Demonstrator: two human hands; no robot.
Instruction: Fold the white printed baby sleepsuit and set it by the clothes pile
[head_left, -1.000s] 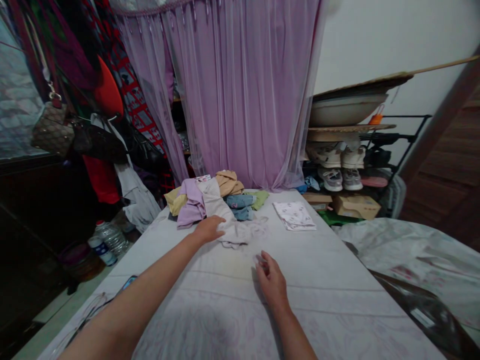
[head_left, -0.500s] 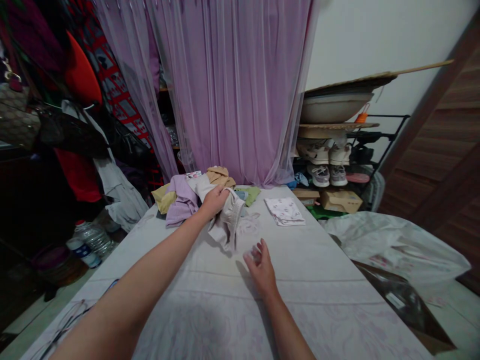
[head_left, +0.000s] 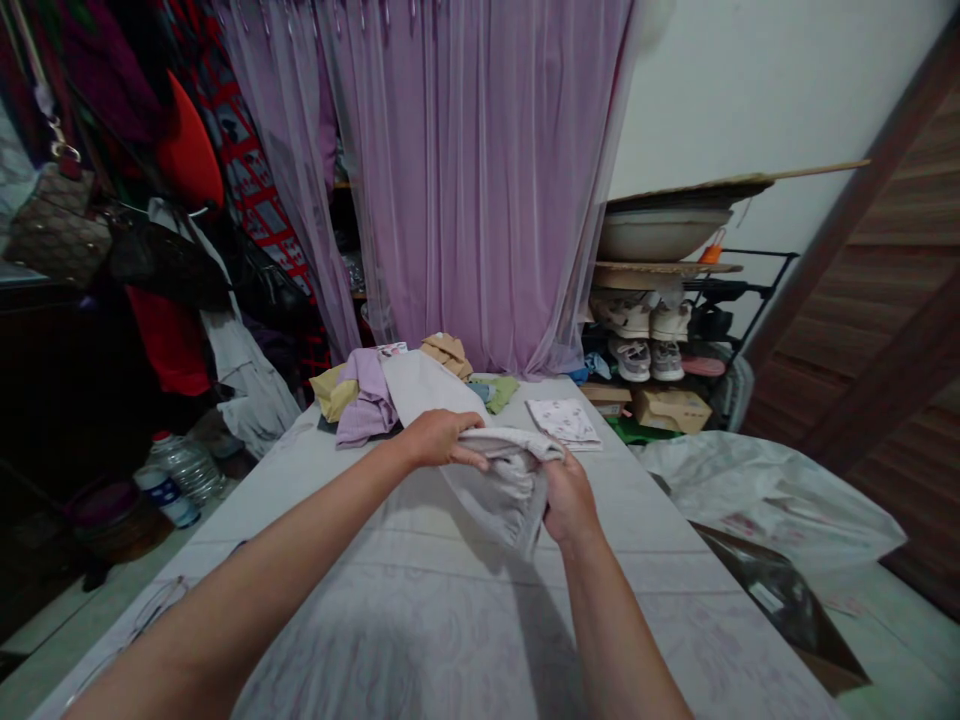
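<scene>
Both my hands hold a pale grey-white garment with a gathered elastic waistband (head_left: 491, 495), probably a pair of trousers. My left hand (head_left: 444, 438) is closed on one side of the band. On the band's other side, my right hand (head_left: 568, 495) grips the edge. The band is stretched between them above the cloth-covered surface (head_left: 360, 590), and the rest of the garment trails back toward a heap of clothes. In that heap lie a lilac piece (head_left: 367, 400), a yellow piece (head_left: 331, 392), a tan piece (head_left: 447, 353) and a green piece (head_left: 501, 391).
A folded white patterned cloth (head_left: 564, 422) lies at the right rear of the surface. Purple curtains (head_left: 472, 200) hang behind. Shoes (head_left: 649, 340) sit on a rack at right, with a white plastic bag (head_left: 772, 490) below. Bottles (head_left: 184, 470) stand on the left floor.
My right hand has moved up and taken hold of the waistband. My left hand has come nearer and to the right, drawing the garment out from the heap. The view has turned slightly.
</scene>
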